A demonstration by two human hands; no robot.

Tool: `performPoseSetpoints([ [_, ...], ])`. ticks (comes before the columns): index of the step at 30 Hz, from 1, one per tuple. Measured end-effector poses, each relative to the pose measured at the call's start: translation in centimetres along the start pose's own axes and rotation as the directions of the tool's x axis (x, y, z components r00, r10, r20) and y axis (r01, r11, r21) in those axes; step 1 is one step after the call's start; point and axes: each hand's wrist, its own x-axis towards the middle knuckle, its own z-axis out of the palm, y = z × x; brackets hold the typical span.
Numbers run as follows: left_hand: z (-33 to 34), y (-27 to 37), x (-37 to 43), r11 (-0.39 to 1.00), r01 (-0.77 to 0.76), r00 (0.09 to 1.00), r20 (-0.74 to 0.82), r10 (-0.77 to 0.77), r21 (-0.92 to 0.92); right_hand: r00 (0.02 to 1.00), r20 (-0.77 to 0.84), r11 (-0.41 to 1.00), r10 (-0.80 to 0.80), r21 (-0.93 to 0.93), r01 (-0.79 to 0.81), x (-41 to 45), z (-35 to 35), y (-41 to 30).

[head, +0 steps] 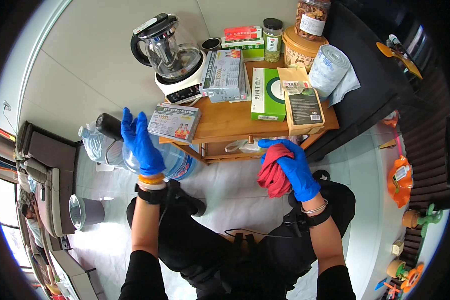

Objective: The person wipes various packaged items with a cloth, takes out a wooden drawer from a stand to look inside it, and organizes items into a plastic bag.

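Note:
My left hand [142, 144], in a blue glove, is raised with its fingers apart and nothing held, just left of a grey and white carton [175, 122] on the corner of a wooden side table [225, 125]. A bunched red cloth [274, 174] is in my right hand [294, 168], gloved too, at the table's front edge near a small drawer knob. On the table stand a glass electric kettle [172, 56] on its white base, stacked cartons [223, 75], a green and white box [268, 93], a brown paper pouch [303, 105] and a roll of white wipes [330, 71].
Behind are a jar with a black lid [272, 39], a tan tub [303, 45] and a jar of dried slices [311, 20]. A large water bottle [176, 161] stands under my left hand. A bin [88, 212] is at left; another person [35, 228] is far left.

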Motion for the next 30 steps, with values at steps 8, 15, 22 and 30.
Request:
performPoseSetpoints([
  [8, -4.3, -5.1, 3.8, 0.902, 0.127, 0.921, 0.289, -0.262, 0.413, 0.999, 0.045, 0.999, 0.019, -0.036, -0.017, 0.7, 0.3, 1.8],
  [15, -8.6, -3.3, 4.1, 0.882, 0.466, 0.816, 0.42, -0.396, -0.075, 0.998, 0.025, 0.998, 0.049, -0.045, -0.048, 0.2, 1.8, 0.7],
  [22, -8.0, -1.4, -1.4, 0.464, 0.833, 0.517, 0.721, -0.462, -0.3, 0.992, 0.018, 0.989, -0.121, 0.09, 0.119, -0.3, 2.5, -2.4],
  [30, -1.1, 2.2, -10.1, 0.438, 0.885, 0.278, 0.934, -0.226, -0.157, 0.973, 0.134, 0.628, -0.188, 0.778, 0.014, 0.3, -0.9, -3.9],
])
